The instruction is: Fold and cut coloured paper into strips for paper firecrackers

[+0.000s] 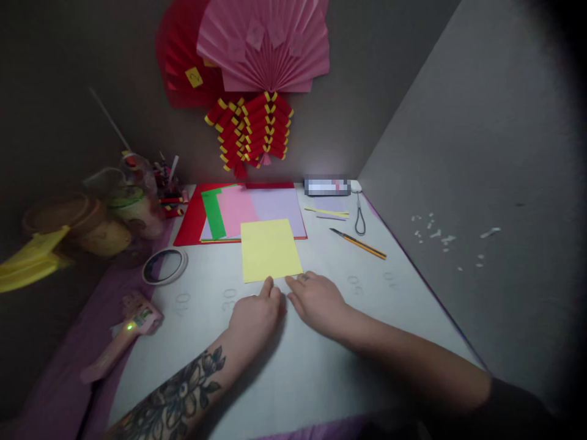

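Observation:
A yellow sheet of paper (270, 249) lies flat, its far part overlapping a stack of coloured sheets. At its near edge is my left hand (257, 310), the index finger reaching to the edge and the other fingers curled under. My right hand (318, 302) is closed with bent fingers at the sheet's near right corner, its thumb tucked toward me. Both hands hold the sheet by this edge; the undersides of the fingers are hidden. Beyond the sheet, the stack shows pink paper (237, 211), green paper (213, 214), lilac paper (277, 208) and red paper (188, 223).
A utility knife (360, 244) and thin paper strips (328, 212) lie to the right. At left are a tape roll (184, 269), a pink device (119, 342) with a green light, and jars (92, 226). Paper fans (270, 49) and red firecracker decorations (257, 131) hang on the wall.

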Demonstrator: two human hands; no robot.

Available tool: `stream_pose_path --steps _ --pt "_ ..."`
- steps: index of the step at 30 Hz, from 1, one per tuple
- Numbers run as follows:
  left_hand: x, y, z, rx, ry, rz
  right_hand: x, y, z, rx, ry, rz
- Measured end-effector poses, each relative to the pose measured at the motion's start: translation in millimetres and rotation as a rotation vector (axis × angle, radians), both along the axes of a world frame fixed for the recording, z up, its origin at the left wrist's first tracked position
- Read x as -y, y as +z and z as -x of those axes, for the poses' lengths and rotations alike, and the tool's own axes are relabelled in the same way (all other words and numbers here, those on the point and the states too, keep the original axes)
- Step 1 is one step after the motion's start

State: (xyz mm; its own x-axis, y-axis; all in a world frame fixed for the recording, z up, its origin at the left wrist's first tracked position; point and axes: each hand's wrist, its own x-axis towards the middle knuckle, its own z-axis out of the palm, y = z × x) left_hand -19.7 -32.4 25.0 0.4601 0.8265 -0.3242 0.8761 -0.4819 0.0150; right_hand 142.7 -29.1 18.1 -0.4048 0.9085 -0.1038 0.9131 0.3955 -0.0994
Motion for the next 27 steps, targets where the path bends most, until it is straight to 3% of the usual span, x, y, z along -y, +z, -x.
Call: stream_pose_path --steps 2,5,13,27 --pt "-0.7 -0.5 0.0 0.000 0.001 -0.016 0.5 -7.9 10.4 -0.041 0.086 0.003" --pt "-1.1 -1.9 -0.5 -0.021 0.001 -0.025 -1.5 -15.4 19.1 -0.044 0.108 0.009" --pt "0.1 -6.1 -1.4 -0.072 -0.014 -0.005 0.4 -14.2 16.0 0.039 0.021 0.101" --pt "1.7 3.5 0.0 -0.051 0.025 0.048 9.2 -8.5 -14.3 0.185 -0.195 0.146"
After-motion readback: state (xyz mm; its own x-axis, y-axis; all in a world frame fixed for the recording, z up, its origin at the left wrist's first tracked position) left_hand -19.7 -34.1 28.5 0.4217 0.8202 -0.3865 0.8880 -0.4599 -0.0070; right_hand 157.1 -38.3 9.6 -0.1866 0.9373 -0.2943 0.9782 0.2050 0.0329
